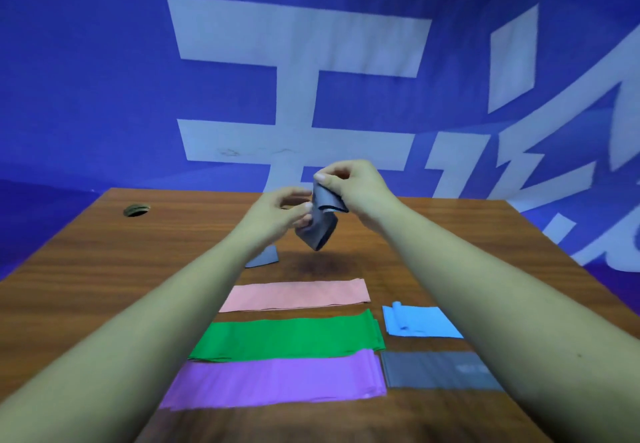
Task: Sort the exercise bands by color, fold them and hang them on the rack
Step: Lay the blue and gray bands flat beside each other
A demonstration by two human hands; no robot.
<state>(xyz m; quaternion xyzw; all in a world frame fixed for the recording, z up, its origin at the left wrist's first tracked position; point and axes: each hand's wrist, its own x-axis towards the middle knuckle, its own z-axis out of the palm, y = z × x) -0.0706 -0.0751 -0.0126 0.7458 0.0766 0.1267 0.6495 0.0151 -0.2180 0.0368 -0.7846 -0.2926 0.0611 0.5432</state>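
A grey exercise band (320, 226) hangs folded above the wooden table (104, 262), pinched from the left by my left hand (277, 216) and from above by my right hand (349, 188). Another grey piece (265, 257) lies on the table, partly hidden by my left forearm. Nearer to me lie flat a pink band (298, 295), a green band (291, 338) and a purple band (277, 382). To their right rest a folded light blue band (420, 321) and a folded grey band (436, 370). No rack is in view.
A round cable hole (136, 210) sits at the table's far left. Behind the table hangs a blue backdrop (104, 79) with large white characters. The table's right edge runs diagonally near my right forearm.
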